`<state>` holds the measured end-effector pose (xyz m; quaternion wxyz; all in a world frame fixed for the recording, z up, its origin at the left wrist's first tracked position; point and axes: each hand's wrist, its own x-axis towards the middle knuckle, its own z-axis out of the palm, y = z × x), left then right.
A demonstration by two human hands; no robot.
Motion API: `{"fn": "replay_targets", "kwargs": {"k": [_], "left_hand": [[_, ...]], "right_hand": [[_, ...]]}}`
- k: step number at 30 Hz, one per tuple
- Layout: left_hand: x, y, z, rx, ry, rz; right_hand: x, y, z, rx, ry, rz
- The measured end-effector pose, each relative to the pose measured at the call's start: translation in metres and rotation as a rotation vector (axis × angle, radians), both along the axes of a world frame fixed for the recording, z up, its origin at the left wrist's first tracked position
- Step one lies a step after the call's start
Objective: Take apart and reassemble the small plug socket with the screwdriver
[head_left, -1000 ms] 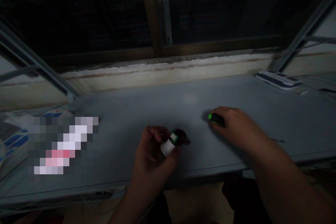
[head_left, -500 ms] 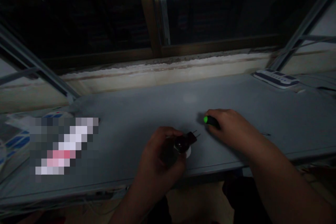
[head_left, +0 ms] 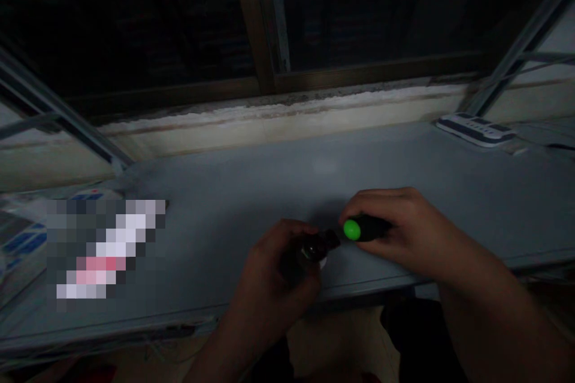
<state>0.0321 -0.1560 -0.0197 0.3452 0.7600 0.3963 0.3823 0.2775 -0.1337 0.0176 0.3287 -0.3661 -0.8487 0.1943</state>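
My left hand is closed around a dark, glossy two-pin plug piece, rounded at the near end with a narrower block pointing right. Its thin metal pins are hard to make out now. A bit of something white shows just below it. To the right, my right hand is wrapped around a black handle with a bright green end. That green end faces me, and the rest of the tool is hidden in the hand. Both hands are just above the desk, close together, the handle beside the block.
Both hands are over a grey desk below a dark window. A white and dark power strip lies at the back right with cables. A blurred-out item and blue-and-white packaging are on the left. Metal posts rise at both sides.
My right hand has turned and come nearer to the left one, so the green end now points more toward me. The left hand keeps its hold on the plug piece, nearly still.
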Motion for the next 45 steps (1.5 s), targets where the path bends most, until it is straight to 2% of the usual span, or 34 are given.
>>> {"fn": "replay_targets", "kwargs": {"k": [4,8,20,26,31,40,45], "left_hand": [[0.000,0.000,-0.002,-0.055,-0.024,-0.003],[0.001,0.001,-0.001,-0.043,-0.031,-0.028],[0.002,0.000,-0.001,-0.021,0.002,0.007],[0.002,0.000,-0.005,-0.022,-0.036,-0.013],[0.003,-0.001,-0.003,-0.040,-0.045,-0.009],[0.000,0.000,-0.004,-0.039,-0.031,-0.015],[0.002,-0.002,-0.002,-0.041,-0.021,0.006]], "right_hand": [[-0.005,0.002,-0.002,-0.022,0.019,0.025],[-0.011,0.002,-0.004,-0.010,0.014,0.036],[-0.016,0.000,-0.005,-0.010,0.029,0.090],[-0.012,-0.001,-0.003,-0.056,0.044,0.119],[-0.006,-0.003,-0.005,-0.115,0.001,0.130],[-0.002,-0.003,-0.001,-0.056,0.026,0.134],[-0.005,-0.005,0.000,-0.096,-0.012,0.141]]}}
